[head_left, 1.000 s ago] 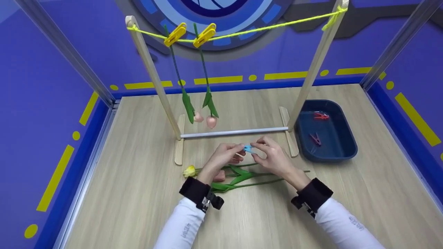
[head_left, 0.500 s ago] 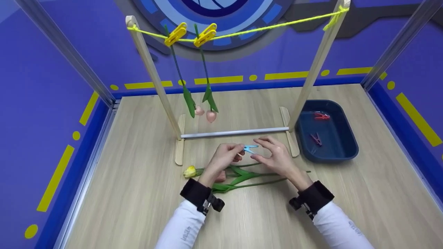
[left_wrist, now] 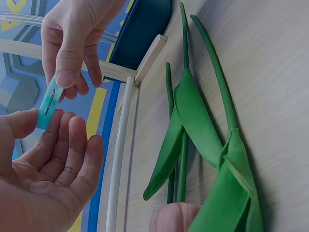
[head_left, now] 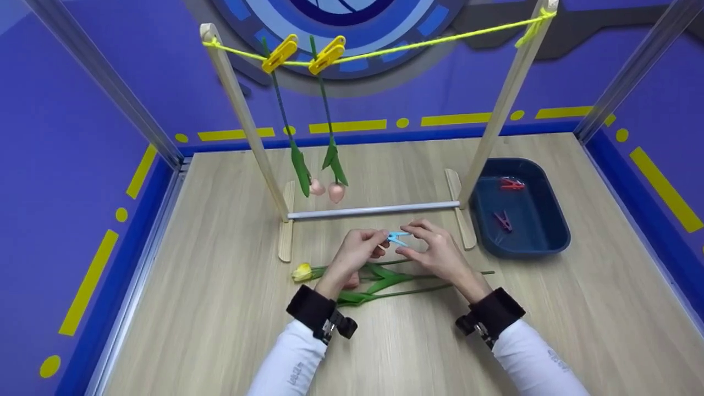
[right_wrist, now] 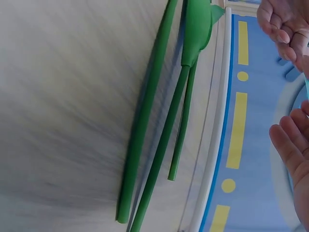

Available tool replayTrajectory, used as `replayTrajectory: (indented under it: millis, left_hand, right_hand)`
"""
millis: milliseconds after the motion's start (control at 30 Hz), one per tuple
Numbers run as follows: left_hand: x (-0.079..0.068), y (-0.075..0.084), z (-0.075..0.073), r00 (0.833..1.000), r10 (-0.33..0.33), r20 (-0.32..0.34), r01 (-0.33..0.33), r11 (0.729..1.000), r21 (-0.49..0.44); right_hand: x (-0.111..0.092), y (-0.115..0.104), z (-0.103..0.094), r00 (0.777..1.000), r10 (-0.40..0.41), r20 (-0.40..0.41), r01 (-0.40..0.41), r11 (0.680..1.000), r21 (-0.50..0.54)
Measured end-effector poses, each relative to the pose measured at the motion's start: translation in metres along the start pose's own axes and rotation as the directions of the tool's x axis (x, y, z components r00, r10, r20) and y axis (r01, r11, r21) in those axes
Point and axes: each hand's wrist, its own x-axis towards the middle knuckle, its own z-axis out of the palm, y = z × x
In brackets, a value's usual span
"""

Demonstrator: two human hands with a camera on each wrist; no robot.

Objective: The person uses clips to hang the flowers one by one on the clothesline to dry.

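Note:
Above the tabletop, a light blue clothespin is held between both hands. My left hand pinches one end between thumb and fingers, clearest in the left wrist view. My right hand has thumb and index finger at the two spread arms on the other end; in the left wrist view its thumb overlaps the clothespin. Beneath the hands lie artificial tulips with green stems: a yellow tulip, a pink tulip partly covered by my left wrist, and another leafy stem whose bloom is hidden.
A wooden rack with a yellow cord stands behind the hands. Two yellow clothespins hold pink tulips upside down on it. At right, a dark blue basin contains a red clothespin and a purple clothespin.
The right thumb and index finger have spread wider, and more of the blue clothespin's arms now shows between the hands. The hanging tulips swing slightly. My left hand stays nearly still.

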Motion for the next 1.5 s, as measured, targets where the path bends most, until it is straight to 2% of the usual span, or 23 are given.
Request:
replayTrajectory:
  millis: [267,733,1067,1300,1500]
  left_hand:
    - [-0.0007,0.0008,0.0021,0.999,0.032,-0.012,-0.031,0.999,0.03]
    - [-0.0015,-0.0017,0.002,0.997,0.073,-0.038,-0.066,0.987,0.145]
    - [-0.0023,-0.0029,0.0014,0.996,0.072,-0.047,-0.063,0.983,0.171]
    - [-0.0033,-0.0045,0.0028,0.993,0.106,-0.058,-0.087,0.96,0.267]
    - [-0.0044,-0.0045,0.0035,0.994,0.097,-0.046,-0.081,0.959,0.271]
  right_hand:
    - [0.0,-0.0002,0.0023,0.997,-0.049,-0.062,0.047,0.998,-0.03]
    - [-0.0006,-0.0024,0.0014,0.991,-0.132,-0.035,0.124,0.978,-0.167]
    - [-0.0023,-0.0006,0.0043,0.99,-0.132,-0.05,0.125,0.985,-0.121]
    - [-0.0035,-0.0015,0.0044,0.99,-0.139,0.026,0.141,0.97,-0.196]
    - [-0.0023,-0.0029,0.0015,0.991,-0.116,0.074,0.129,0.968,-0.214]
